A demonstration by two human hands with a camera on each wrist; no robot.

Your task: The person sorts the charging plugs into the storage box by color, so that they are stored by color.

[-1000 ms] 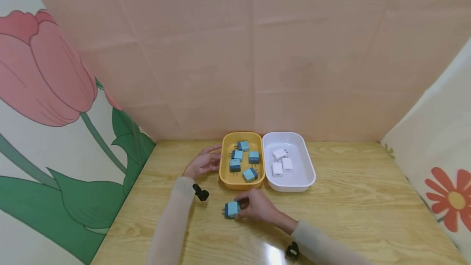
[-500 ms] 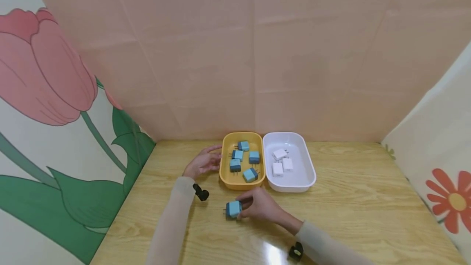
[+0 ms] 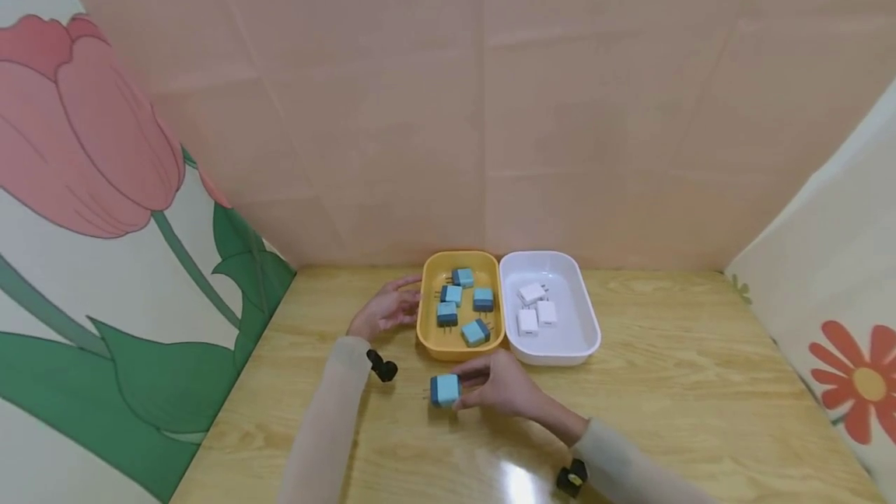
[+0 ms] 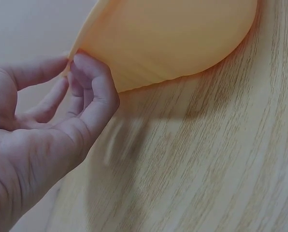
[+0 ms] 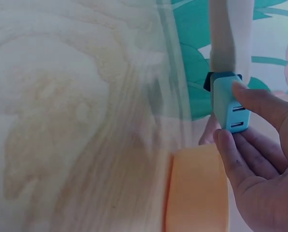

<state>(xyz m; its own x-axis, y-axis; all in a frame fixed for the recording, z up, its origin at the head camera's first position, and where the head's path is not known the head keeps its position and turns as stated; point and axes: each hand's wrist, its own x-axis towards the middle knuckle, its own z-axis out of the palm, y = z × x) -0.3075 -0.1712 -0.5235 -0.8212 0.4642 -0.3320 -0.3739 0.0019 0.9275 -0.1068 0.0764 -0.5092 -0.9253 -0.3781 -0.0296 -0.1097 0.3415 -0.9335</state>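
A charger plug (image 3: 446, 390), light blue with a dark blue prong end, is pinched between the thumb and fingers of my right hand (image 3: 505, 386), over the table in front of the trays. The right wrist view shows two USB ports in the held charger (image 5: 231, 104). My left hand (image 3: 387, 309) rests its bent, relaxed fingertips against the outer left side of the yellow tray (image 3: 439, 351); these fingers (image 4: 98, 92) also meet the tray wall in the left wrist view. Several blue chargers (image 3: 476, 333) lie spread out inside that tray.
Right beside the yellow tray stands a white tray (image 3: 578, 309) with three white chargers (image 3: 547, 313) in it. Both sit near the back of the wooden table (image 3: 672, 379). A pink cloth wall (image 3: 483, 99) rises behind; floral panels flank both sides.
My right hand has lifted the charger slightly, shifting it a little away from me and to the right. My left hand and both trays have stayed put.
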